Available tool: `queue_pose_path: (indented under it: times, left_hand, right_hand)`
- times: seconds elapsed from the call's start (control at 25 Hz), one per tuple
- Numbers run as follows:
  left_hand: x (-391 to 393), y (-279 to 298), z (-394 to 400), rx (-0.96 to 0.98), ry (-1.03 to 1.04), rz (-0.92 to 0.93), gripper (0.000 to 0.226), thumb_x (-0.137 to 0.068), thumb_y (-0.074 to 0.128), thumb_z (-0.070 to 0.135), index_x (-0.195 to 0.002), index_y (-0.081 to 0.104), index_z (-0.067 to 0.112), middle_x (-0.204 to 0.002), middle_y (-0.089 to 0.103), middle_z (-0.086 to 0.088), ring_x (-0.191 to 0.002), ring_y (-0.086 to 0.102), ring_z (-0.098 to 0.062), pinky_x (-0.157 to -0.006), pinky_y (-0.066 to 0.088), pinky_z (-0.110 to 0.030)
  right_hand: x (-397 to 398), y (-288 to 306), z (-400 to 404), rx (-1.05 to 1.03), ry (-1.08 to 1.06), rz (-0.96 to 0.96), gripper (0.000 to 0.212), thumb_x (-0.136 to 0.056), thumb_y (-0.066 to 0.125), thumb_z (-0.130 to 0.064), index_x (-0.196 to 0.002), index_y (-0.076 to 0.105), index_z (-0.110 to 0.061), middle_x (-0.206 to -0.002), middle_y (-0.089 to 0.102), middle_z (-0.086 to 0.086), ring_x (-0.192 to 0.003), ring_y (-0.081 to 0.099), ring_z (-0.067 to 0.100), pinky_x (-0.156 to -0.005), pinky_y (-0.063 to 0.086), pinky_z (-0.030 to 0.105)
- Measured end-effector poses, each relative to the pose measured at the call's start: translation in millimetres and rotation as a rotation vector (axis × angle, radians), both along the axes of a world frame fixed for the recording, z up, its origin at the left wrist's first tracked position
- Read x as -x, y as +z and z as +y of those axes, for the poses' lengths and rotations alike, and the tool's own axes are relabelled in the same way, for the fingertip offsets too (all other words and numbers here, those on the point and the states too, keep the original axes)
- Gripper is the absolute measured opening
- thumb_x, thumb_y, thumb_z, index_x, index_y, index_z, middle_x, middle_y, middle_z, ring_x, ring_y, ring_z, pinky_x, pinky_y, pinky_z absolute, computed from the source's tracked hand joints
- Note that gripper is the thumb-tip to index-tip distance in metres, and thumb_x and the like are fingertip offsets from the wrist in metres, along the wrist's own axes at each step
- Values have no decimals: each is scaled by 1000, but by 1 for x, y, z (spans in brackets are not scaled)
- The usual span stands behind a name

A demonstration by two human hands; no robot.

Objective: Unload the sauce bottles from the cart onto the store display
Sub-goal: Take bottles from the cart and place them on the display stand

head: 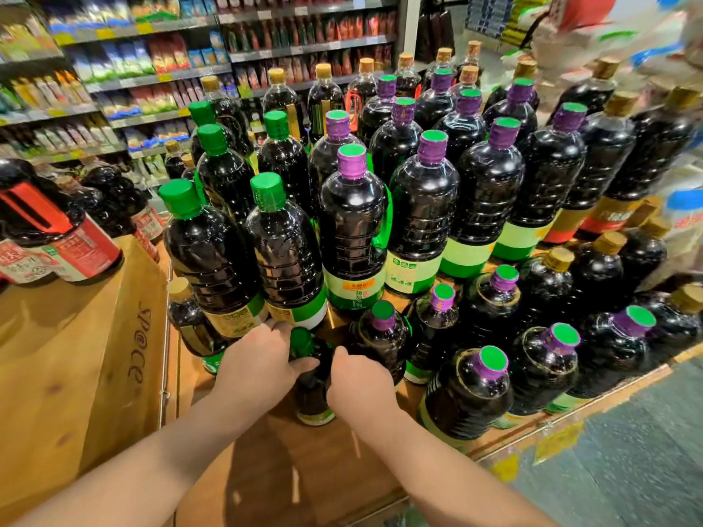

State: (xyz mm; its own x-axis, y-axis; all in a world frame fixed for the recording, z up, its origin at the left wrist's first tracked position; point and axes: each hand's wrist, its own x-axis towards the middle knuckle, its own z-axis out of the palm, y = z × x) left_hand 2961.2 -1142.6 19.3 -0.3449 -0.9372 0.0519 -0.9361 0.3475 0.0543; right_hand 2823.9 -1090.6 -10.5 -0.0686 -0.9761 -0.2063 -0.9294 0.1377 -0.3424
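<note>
dark sauce bottle (312, 378) with a green cap stands on the wooden display (342, 450), at six o'clock of the taller rows; left hand (255, 359) and right hand (359, 378) clasp its shoulders, apparently squaring it into line.

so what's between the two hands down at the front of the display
In the head view, one dark green-capped sauce bottle stands between the left hand and the right hand, both gripping its shoulders on the wooden display.
</note>
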Motion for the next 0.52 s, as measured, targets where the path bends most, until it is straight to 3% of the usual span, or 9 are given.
queue_pose_path:
  times: [0.2,0.36,0.52]
  left_hand:
    - [2,4,6,0,6,-42,66,-81,53,72,-127,47,25,-115,58,5,-94,62,-17,-65,52,-28]
    - [6,14,25,110,17,-10,89,-75,68,65,-144,31,23,-131,39,-3,-112,53,-21,-66,55,-30]
    - [1,30,54,335,-431,129,69,-64,85,42,-123,61,14,-119,54,-12,-91,60,-26,-51,52,-28]
  right_hand:
    - [-4,4,20,108,-39,-4,22,-96,42,-25,-114,45,-11,-97,65,9,-85,64,29,-63,46,33]
    - [-5,13,43,185,-66,15,28,-101,37,-28,-120,50,-13,-99,65,7,-89,65,27,-69,52,34]
    - [-9,25,73,213,-143,-29,24,-98,41,-27,-116,50,-15,-100,66,10,-92,64,30,-67,48,34]
